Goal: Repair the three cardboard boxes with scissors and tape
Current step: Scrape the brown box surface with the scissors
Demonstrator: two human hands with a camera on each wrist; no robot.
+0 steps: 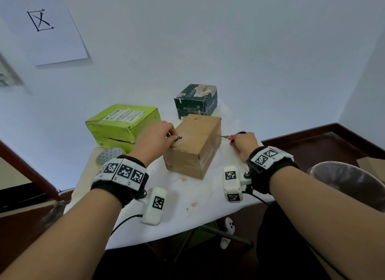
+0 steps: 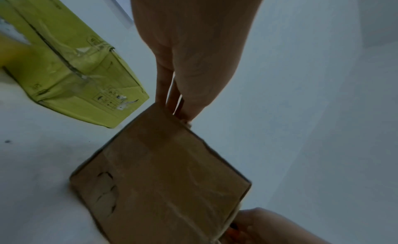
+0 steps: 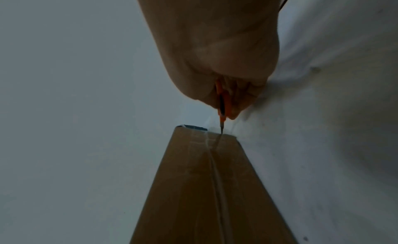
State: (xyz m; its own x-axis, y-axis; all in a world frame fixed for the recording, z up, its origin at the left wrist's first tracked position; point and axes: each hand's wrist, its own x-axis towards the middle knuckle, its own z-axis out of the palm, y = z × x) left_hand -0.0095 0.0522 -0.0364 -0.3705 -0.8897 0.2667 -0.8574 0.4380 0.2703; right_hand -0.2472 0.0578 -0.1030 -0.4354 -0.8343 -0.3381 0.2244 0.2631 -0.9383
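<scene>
Three closed boxes on the white-covered table [image 1: 187, 200], contents not visible. Plain brown cardboard box [image 1: 193, 146] sits centre, rectangular, matte, with clear glossy tape wrinkled along its seams and a torn patch on one side seen in the left wrist view. Lime-green box [image 1: 123, 123] stands just left of it, apart, flat and wide, white printed label on top, shiny tape over a dark split along its side. Dark green box [image 1: 196, 101] behind the brown one, cube-like, printed surface torn away to pale board on top. Left hand [image 1: 155, 141] rests at the brown box's near-left top edge, grip curled with fingertips pinching there, apparently a clear tape strip; hard to tell what exactly. Right hand [image 1: 244, 143] at the box's right side, grip clenched around orange-handled scissors [image 1: 230, 137]; thin metal blades point at the box's right face and meet a tape line there in the right wrist view. Roll of tape [image 1: 108, 156] lies flat at the table's left edge, near the green box. Paper sign [image 1: 41, 23] on the white wall.
</scene>
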